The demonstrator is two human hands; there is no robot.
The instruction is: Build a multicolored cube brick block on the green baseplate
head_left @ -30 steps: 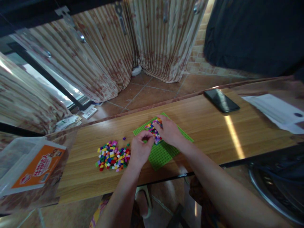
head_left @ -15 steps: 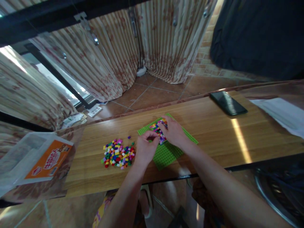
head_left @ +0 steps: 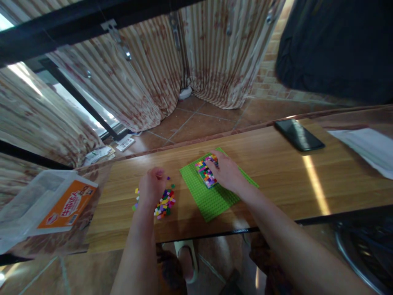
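Over the pile of small coloured building bricks (head_left: 166,203) is my left hand (head_left: 152,184), its fingers curled in and part of the pile hidden beneath it. Whether a brick is between those fingertips I cannot make out. My right hand (head_left: 227,170) grips a flat multicoloured block of bricks (head_left: 208,174) at its right side, thumb lying over the top. This block sits on a green studded baseplate (head_left: 215,205), towards its far part. My right hand and wrist cover the block's right edge and some of the plate.
A clear plastic tub (head_left: 64,205) with an orange label stands left of the wooden board (head_left: 107,205). One purple brick (head_left: 168,178) lies apart from the pile. To the right are a dark phone (head_left: 299,135) and white paper (head_left: 365,147).
My left hand has moved left, from the brick block to the loose pile, uncovering the block's left side. My right hand stays at the block. The whole view has shifted slightly.
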